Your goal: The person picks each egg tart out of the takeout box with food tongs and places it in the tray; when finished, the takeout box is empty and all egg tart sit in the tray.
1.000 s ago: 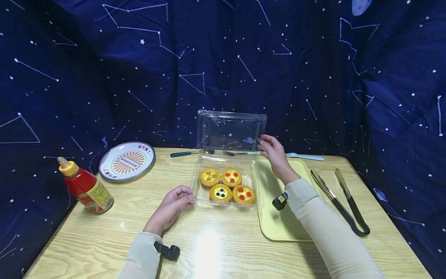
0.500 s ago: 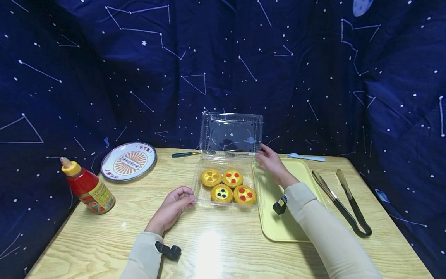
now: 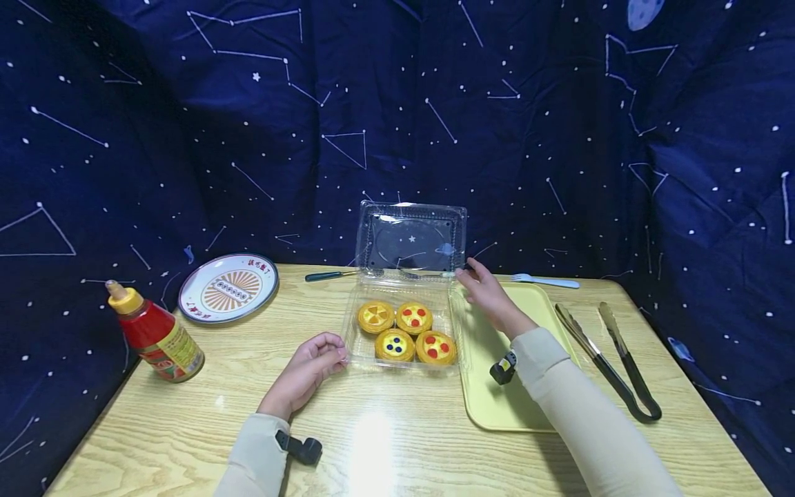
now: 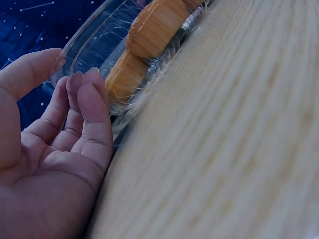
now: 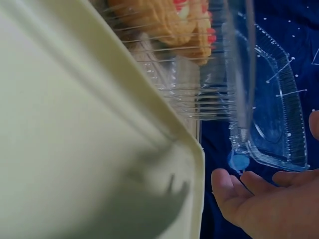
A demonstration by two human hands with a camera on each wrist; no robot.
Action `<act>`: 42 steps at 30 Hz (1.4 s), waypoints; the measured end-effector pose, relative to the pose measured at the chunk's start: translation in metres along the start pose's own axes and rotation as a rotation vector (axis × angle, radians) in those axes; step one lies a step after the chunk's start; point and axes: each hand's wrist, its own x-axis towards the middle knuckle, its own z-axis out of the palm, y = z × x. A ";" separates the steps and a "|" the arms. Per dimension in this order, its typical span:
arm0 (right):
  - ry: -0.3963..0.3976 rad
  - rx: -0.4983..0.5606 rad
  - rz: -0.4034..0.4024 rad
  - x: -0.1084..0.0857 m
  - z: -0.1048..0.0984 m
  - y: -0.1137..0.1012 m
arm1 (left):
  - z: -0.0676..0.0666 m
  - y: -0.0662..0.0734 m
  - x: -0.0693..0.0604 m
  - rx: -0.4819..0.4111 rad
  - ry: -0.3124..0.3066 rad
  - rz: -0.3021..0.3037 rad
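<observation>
A clear plastic clamshell box [image 3: 404, 369] stands on the table with its lid [image 3: 413, 241] raised upright at the back. Inside its base sit several egg tarts [image 3: 395, 344], topped with red, blue or yellow pieces. My left hand [image 3: 310, 364] pinches the front left corner of the base between thumb and fingers; the left wrist view shows this hand [image 4: 60, 144] at the rim. By the lid's lower right corner is my right hand [image 3: 491, 297], fingers extended and holding nothing. In the right wrist view its fingertips lie just off the lid [image 5: 279, 109]; contact is hard to judge.
Under my right arm lies a yellow tray [image 3: 497, 407], against the box's right side. Tongs [image 3: 621, 373] lie right of it. A blue fork [image 3: 546, 281] and a dark-handled utensil [image 3: 326, 275] lie behind. A plate [image 3: 228, 288] and red sauce bottle [image 3: 158, 335] stand left.
The lid has tipped slightly further back, and my right hand has dropped a little from its right edge to near its lower corner. My left hand keeps its place at the base.
</observation>
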 end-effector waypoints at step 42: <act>0.066 -0.333 -0.371 -0.100 -0.048 -0.028 | -0.004 0.000 0.000 0.033 -0.037 0.014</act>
